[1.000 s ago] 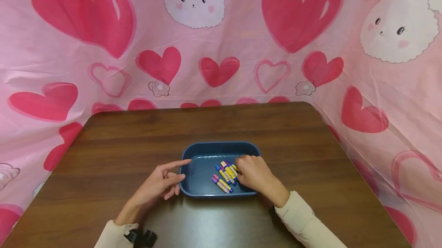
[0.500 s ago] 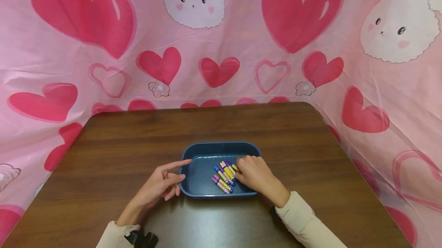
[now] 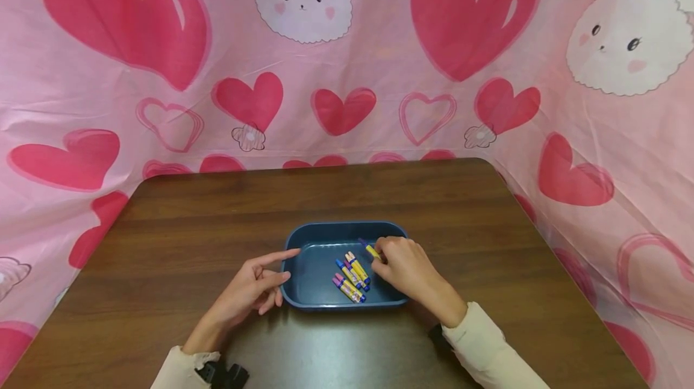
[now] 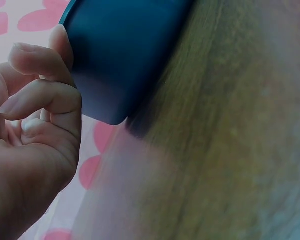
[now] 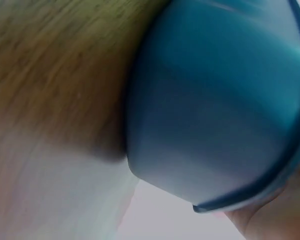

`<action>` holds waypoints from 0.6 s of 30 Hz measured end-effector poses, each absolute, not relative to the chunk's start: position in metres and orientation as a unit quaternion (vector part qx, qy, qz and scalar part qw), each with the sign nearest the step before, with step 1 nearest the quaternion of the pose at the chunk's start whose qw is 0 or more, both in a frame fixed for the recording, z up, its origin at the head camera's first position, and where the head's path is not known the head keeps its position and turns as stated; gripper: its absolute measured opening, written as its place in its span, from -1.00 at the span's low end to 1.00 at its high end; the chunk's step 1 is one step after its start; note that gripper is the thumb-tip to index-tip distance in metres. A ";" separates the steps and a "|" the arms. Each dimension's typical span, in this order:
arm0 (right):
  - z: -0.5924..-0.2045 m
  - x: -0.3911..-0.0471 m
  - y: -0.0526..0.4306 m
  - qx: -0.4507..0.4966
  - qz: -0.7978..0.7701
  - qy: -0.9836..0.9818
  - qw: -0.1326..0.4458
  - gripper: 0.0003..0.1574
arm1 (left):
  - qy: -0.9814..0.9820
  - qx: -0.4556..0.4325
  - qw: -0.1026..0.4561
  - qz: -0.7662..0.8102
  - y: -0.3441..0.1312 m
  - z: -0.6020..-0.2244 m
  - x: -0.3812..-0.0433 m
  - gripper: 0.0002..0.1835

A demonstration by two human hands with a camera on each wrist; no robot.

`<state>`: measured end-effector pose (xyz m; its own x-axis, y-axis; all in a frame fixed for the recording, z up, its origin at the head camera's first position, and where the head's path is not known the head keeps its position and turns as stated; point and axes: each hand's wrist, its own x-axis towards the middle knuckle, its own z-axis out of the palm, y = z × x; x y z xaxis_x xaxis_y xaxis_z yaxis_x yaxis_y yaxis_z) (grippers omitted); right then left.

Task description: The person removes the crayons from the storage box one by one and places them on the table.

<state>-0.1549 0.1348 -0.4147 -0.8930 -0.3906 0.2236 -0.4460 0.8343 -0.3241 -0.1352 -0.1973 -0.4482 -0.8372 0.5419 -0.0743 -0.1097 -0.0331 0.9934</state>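
Note:
A dark blue tray [image 3: 317, 306] with rounded corners stands on the table, and several crayons [image 3: 349, 289] in yellow wrappers lie in its middle. At its left end is my left hand [image 3: 252, 283]: the straight index finger reaches over the rim, the thumb tip rests at it, and the other fingers curl loosely outside. Over the right end, my right hand [image 3: 403, 265] pinches a purple-tipped crayon [image 3: 371, 251], partly hidden by the fingers. The left wrist view shows the left fingers [image 4: 45, 95] beside the tray wall. In the right wrist view the tray's end wall [image 5: 205, 120] covers most of that hand.
The brown wooden table [image 3: 228, 208] extends around the tray on all sides. Behind it and along the sides hangs a pink cloth [image 3: 374, 64] printed with hearts and rabbits. A black wrist device [image 3: 222, 374] is strapped at the left cuff.
My right hand has shifted slightly right and back, drawing the purple-tipped crayon away from the pile. A blue-tipped crayon in the pile has moved a little left. The left hand has stayed in place.

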 end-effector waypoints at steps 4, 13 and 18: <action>-0.410 -0.150 0.140 0.205 0.206 -0.953 0.088 -0.87 | 0.652 0.168 0.232 0.702 -0.197 -0.448 -0.135 -0.41; -0.402 -0.135 0.160 0.184 0.278 -0.928 0.168 -0.84 | 0.660 0.169 0.226 0.697 -0.197 -0.449 -0.136 -0.41; -0.401 -0.135 0.181 0.190 0.309 -0.900 0.244 -0.88 | 0.656 0.182 0.221 0.699 -0.198 -0.450 -0.136 -0.43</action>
<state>-0.1347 0.1810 -0.4008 -0.8094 -0.1905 0.5555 -0.4915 0.7374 -0.4632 -0.1361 -0.1981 -0.4497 -0.8358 0.5479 -0.0352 -0.0699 -0.0427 0.9966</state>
